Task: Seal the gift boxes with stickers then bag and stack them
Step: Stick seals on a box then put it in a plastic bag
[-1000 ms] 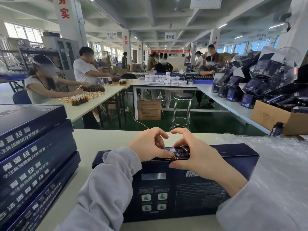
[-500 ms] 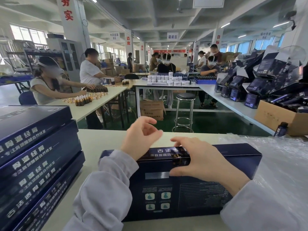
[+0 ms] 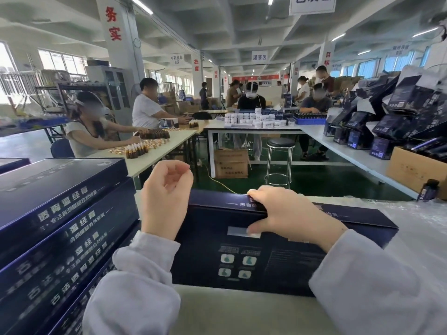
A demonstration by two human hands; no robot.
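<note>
Likely pressing a sticker onto the gift box (image 3: 242, 264) edge.
Pinching the box's top edge, upright on the tabletop (image 3: 242, 313), with the right hand (image 3: 292, 213): fingers (image 3: 263, 195) curled over, thumb in front, sticker hidden beneath. Hovering the left hand (image 3: 164, 197), loosely curled, empty, just left. Needing firm rubbing across both faces.

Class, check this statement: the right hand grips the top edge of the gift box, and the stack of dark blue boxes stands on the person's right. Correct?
No. The head view shows the stack of dark blue boxes on the person's left, not right. The right hand does grip the top edge of the gift box.
</note>
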